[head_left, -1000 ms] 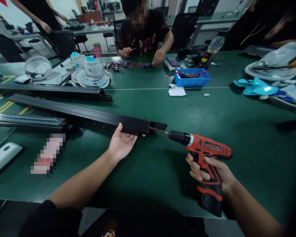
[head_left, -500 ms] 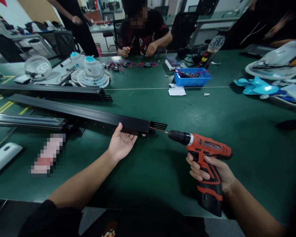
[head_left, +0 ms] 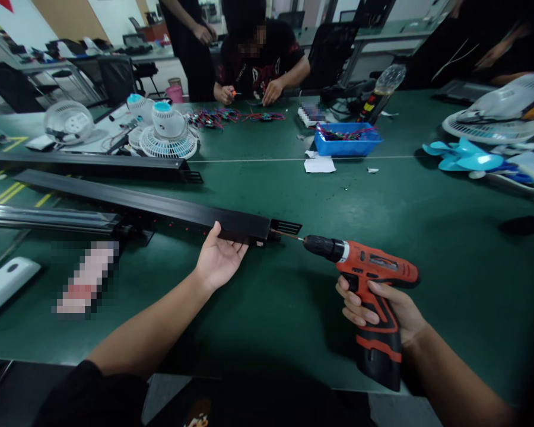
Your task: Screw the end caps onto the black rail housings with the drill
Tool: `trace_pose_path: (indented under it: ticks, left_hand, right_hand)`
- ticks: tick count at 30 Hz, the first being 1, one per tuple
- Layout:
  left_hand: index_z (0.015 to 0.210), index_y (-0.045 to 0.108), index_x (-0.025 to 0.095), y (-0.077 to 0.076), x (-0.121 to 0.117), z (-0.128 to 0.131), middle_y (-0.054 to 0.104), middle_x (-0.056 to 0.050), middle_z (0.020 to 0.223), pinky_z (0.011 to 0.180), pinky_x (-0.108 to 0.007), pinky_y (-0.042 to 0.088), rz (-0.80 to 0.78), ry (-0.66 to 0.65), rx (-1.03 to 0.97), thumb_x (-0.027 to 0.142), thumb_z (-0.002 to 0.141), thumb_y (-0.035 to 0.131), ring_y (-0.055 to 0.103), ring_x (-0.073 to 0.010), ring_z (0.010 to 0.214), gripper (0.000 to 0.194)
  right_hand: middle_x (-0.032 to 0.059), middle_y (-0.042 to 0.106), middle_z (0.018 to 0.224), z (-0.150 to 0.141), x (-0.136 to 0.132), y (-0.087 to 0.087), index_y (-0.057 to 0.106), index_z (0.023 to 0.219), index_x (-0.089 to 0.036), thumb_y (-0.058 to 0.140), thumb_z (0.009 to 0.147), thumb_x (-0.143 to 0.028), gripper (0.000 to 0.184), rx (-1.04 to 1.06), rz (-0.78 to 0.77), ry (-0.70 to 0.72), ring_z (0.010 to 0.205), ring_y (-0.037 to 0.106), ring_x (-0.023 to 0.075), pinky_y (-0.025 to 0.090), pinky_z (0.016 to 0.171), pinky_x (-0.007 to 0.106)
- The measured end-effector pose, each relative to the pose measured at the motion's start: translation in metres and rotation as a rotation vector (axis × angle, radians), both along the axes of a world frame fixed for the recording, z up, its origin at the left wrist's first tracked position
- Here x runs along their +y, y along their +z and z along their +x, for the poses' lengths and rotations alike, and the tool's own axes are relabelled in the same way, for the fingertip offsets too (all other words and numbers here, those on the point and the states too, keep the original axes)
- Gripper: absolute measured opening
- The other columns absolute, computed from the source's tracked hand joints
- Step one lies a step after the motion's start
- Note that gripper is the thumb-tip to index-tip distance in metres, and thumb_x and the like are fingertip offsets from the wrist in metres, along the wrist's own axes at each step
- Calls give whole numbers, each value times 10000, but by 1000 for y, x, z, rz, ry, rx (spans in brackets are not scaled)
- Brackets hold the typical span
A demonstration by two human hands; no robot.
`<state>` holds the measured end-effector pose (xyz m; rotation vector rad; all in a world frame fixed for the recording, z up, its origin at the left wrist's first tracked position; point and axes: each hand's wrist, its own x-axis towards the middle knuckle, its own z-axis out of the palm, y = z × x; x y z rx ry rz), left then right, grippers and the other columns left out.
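A long black metal channel (head_left: 173, 207) lies slantwise over the green table, with a slotted plate (head_left: 287, 226) sticking out of its right end. My left hand (head_left: 220, 261) grips the channel near that end, thumb on the near side and fingers reaching underneath. In my right hand (head_left: 365, 302) is a red and black cordless drill (head_left: 374, 267), its grip wrapped by my fingers and a finger by the trigger. The drill's long thin bit (head_left: 289, 235) points left and reaches the channel's end; its tip is hidden there.
Another black channel (head_left: 84, 160) lies behind, and a shiny rail (head_left: 48, 216) at left. Fan parts (head_left: 169, 133) and a blue bin (head_left: 347, 142) with wires stand farther back. Blue fan blades (head_left: 467, 157) lie at right. A seated person (head_left: 262, 65) works with wires opposite.
My hands, the drill and the channel look unmoved. A standing person in the background has shifted to the right, and the seated person's head and hands have moved slightly.
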<state>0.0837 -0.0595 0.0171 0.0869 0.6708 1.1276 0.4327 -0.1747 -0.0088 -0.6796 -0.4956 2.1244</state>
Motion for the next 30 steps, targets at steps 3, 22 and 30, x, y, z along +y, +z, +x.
trace_pose_path:
  ticks: [3,22,30]
  left_hand:
    - [1385,699,189,0,0,0,821,-85,1216,1233,-380,507,-3,-3,-4,460,1081,624,743,-246,1251,414]
    - [1567,602,210,2,0,7,804,-75,1313,1216,-340,520,-9,50,71,537,1130,520,756,-208,1231,552]
    - [1574,599,215,6,-2,9,800,-81,1318,1248,-340,494,-11,71,78,540,1132,513,744,-209,1260,556]
  right_hand:
    - [-8,643,793,0,0,1,825,1088,-131,838,925,-403,317,0,0,-4,473,373,32,538,593,238]
    - [9,678,792,-2,1,6,843,1100,-111,847,929,-375,314,32,9,-12,467,398,31,579,603,234]
    - [15,685,785,1,4,24,847,1094,-96,842,937,-384,328,13,-8,-6,479,448,33,580,602,230]
